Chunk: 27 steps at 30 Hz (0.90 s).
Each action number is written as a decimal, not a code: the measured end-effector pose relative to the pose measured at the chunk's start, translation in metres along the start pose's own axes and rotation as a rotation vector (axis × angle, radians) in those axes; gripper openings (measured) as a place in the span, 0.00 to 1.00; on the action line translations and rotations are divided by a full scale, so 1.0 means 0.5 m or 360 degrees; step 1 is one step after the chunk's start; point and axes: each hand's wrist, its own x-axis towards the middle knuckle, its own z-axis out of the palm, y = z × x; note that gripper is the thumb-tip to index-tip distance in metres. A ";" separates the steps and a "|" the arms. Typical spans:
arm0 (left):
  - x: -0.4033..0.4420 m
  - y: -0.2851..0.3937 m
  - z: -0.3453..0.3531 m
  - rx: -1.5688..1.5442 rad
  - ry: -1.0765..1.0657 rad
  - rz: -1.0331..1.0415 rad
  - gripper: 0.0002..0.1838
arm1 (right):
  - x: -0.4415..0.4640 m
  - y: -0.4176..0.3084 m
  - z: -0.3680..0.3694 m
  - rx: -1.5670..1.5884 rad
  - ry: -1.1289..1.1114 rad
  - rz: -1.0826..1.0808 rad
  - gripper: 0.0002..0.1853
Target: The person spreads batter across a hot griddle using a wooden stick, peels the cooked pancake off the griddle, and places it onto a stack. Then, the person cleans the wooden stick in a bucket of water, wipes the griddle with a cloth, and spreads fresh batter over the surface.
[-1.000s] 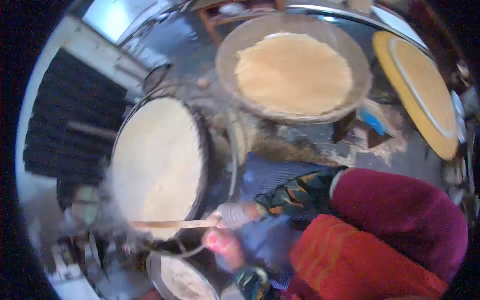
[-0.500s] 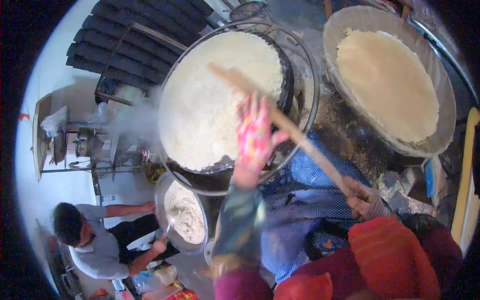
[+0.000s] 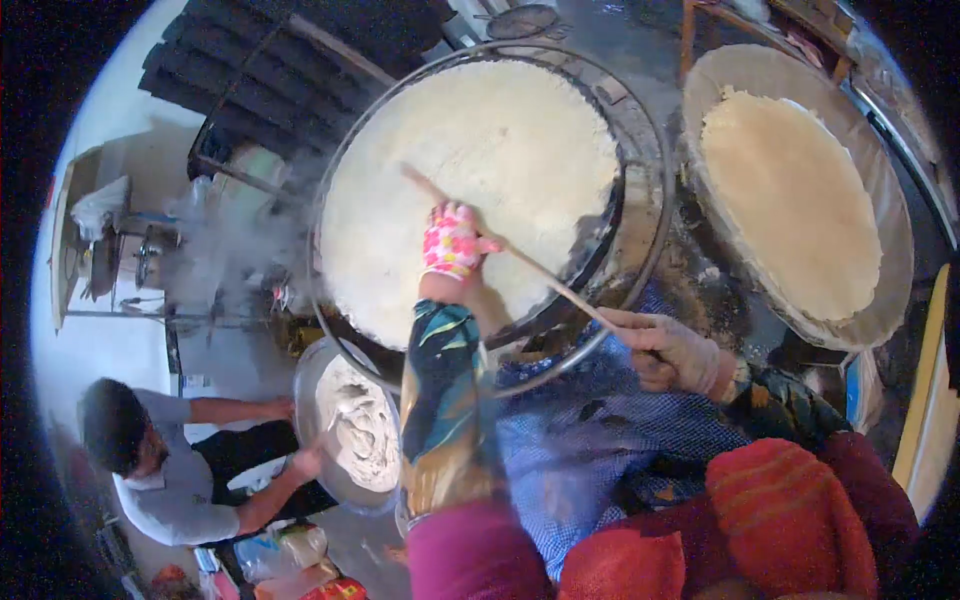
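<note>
While the right hand clutches the stick and the left hand covers it, closure unclear, uneven pressure could tear the pancake.

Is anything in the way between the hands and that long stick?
Nothing visible is: the right hand already grips the stick at its near end, and the pink-gloved left hand lies against it farther up.

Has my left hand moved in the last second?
Yes. Judged against the griddle, the left hand went from outside its rim inward, over the pale layer.
</note>
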 end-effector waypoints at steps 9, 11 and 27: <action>-0.443 -0.097 -0.108 0.0245 -0.0136 -0.0412 0.40 | 0.104 0.165 0.095 -0.0765 -0.0256 -0.0295 0.25; -0.514 -0.045 -0.094 0.0205 -0.0004 -0.0381 0.53 | 0.021 0.115 0.099 -0.1269 -0.0197 -0.0124 0.27; 0.055 0.278 -0.002 -0.0250 -0.0072 0.0245 0.42 | -0.208 0.094 -0.011 0.0132 0.0604 -0.0086 0.28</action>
